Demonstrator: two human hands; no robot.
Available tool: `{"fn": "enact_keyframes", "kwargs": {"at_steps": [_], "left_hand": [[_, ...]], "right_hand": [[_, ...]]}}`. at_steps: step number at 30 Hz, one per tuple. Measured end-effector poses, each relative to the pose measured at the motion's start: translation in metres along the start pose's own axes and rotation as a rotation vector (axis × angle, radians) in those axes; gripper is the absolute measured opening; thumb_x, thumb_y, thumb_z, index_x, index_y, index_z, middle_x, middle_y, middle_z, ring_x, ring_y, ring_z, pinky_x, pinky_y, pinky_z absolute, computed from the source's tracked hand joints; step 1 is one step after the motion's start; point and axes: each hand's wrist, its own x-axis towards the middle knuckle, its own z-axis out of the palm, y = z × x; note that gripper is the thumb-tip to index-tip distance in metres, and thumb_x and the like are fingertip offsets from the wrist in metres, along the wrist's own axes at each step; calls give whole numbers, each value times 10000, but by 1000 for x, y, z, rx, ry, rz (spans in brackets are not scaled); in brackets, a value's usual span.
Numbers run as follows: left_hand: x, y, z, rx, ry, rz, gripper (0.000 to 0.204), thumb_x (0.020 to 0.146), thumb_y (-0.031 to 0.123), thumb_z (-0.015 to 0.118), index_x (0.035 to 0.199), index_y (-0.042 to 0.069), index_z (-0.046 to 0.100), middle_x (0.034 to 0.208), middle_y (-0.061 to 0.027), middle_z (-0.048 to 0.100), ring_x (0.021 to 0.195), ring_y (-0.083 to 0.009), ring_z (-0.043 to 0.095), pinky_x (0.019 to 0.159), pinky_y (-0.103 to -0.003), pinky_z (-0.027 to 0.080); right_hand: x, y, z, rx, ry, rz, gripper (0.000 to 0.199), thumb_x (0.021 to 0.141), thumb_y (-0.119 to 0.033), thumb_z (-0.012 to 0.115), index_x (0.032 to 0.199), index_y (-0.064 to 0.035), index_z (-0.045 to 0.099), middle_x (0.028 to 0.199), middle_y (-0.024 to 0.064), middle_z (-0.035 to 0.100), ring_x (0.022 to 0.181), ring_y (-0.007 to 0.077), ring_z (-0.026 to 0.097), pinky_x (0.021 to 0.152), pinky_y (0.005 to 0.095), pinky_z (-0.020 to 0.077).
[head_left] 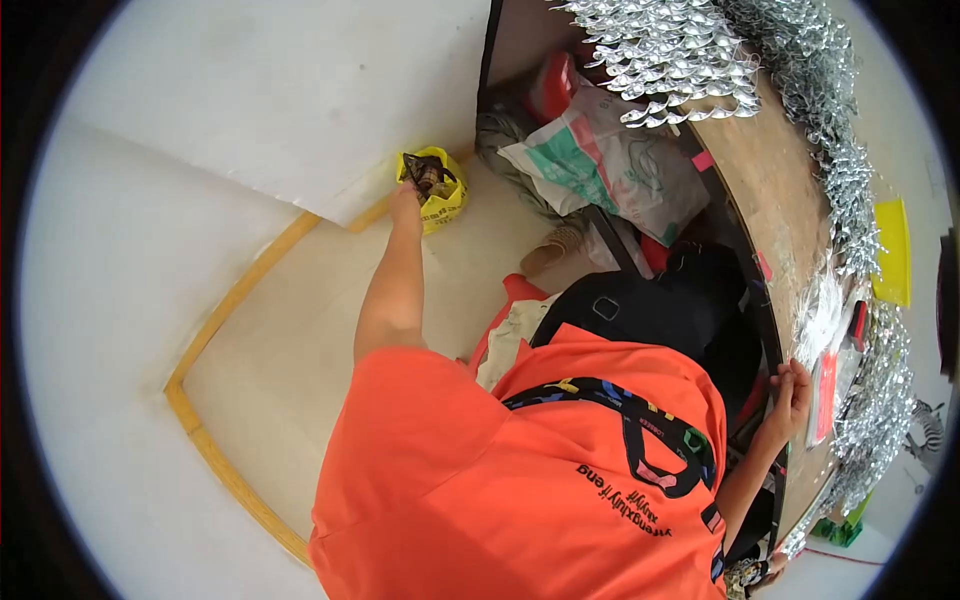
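My left arm stretches out toward the wall, and my left hand (405,203) is closed at the rim of a yellow plastic bag (446,207). Dark and brown contents show in the bag's mouth; the fingertips are partly hidden there. Over on the right, my right hand (787,402) rests with curled fingers at the edge of a brown tabletop (765,165). Just past it on the tabletop lie a red and white flat piece (823,398) and a bundle of clear, shiny strips (820,312).
Silver twisted strips (670,55) hang over the table's far end, with more silver strands (840,110) along its outer side. Under the table are a white, green and red sack (620,160) and a shoe (551,249). A yellow bin (892,253) stands beyond.
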Motion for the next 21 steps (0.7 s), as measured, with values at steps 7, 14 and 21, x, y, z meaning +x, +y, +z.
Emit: {"fn": "enact_keyframes", "kwargs": {"at_steps": [7, 14, 21], "left_hand": [[-4, -39, 8, 573, 65, 375, 243, 874, 174, 469, 1043, 36, 576, 979, -150, 633, 952, -279, 595, 778, -354, 453], [-31, 4, 45, 1281, -279, 349, 235, 855, 235, 465, 943, 100, 636, 905, -167, 647, 855, -341, 618, 727, -437, 482], [3, -28, 46, 1417, -184, 506, 268, 865, 221, 432, 928, 30, 610, 927, -194, 627, 841, -362, 607, 729, -431, 497]], "right_hand": [[6, -6, 8, -52, -63, 37, 214, 915, -92, 492, 1093, 4, 561, 941, 54, 591, 808, 93, 540, 735, 215, 447], [9, -25, 27, -126, -50, 46, 161, 905, -32, 480, 1024, 13, 579, 879, 38, 587, 751, 78, 532, 704, 198, 433], [12, -30, 37, -146, -104, 66, 149, 908, -24, 471, 1002, 9, 581, 855, 24, 572, 741, 69, 514, 671, 181, 412]]}}
